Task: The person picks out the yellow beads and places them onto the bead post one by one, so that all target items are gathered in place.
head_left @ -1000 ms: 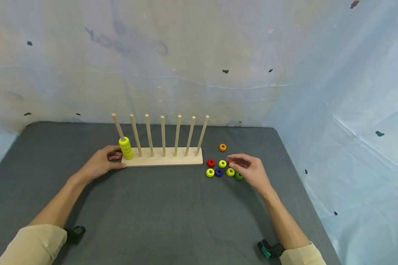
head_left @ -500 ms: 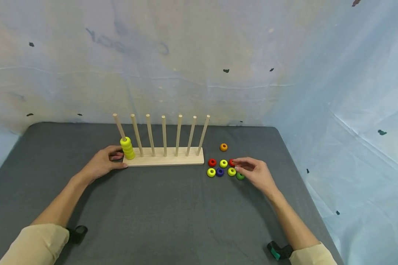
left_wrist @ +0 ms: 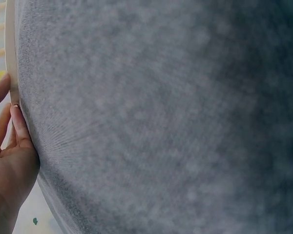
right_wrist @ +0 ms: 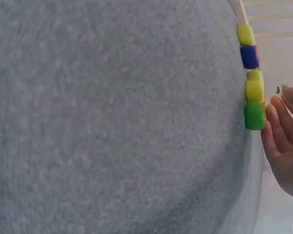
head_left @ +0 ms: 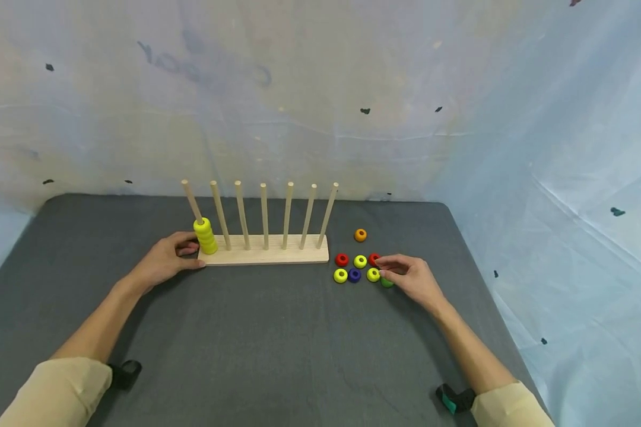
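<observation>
In the head view my left hand grips the left end of a pale wooden peg stand, thumb at the front corner and fingers at the end; the left wrist view shows the thumb and fingers at the base's edge. Several yellow beads are stacked on the leftmost peg; the other pegs are bare. My right hand hovers over the loose beads with fingers lightly bent and nothing seen between them. Nearest it are a red bead, a yellow bead and a green bead, partly hidden in the head view.
More loose beads lie right of the stand: red, yellow, yellow, purple-blue and orange farther back. The dark grey table meets a pale sheet behind.
My right hand has shifted slightly right over the beads, uncovering more of the red bead. My left hand stays at the stand's end; the view moved a little.
</observation>
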The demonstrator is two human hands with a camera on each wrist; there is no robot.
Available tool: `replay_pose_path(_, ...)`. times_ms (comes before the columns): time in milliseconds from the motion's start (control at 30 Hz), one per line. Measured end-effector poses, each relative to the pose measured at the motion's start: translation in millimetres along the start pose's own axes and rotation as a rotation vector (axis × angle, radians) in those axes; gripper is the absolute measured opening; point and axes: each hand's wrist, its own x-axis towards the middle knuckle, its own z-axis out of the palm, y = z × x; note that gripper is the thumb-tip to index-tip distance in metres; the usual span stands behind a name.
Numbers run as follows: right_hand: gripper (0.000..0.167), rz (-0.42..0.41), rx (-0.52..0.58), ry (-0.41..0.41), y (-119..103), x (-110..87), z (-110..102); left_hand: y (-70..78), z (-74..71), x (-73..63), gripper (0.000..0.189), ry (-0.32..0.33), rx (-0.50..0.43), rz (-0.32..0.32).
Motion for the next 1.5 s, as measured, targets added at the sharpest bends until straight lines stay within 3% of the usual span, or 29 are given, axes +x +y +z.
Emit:
replay_pose_path(433,0.026,0.018,-0.061,-0.042,6.8,5.4,3.3,2.7,-1.9,1.7,0.082,-0.006,-0.005,0.005)
replay_pose_path(733,0.033,-0.068,-0.184,-0.071,12.9,7.5,6.0,-0.4,-0.4,2.2,0.085,0.004,-0.002,-0.006)
replay_pose_path(1067,0.031,-0.099,-0.183,-0.039,16.5,6.6,11.9,-1.7,-0.4,0.8,0.084,0.004,-0.005,0.001)
replay_pose_path(1500,0.030,-0.078,-0.174,-0.035,10.9,6.0,7.0,-2.4,-1.1,1.8,0.084,-0.002,0.000,0.003)
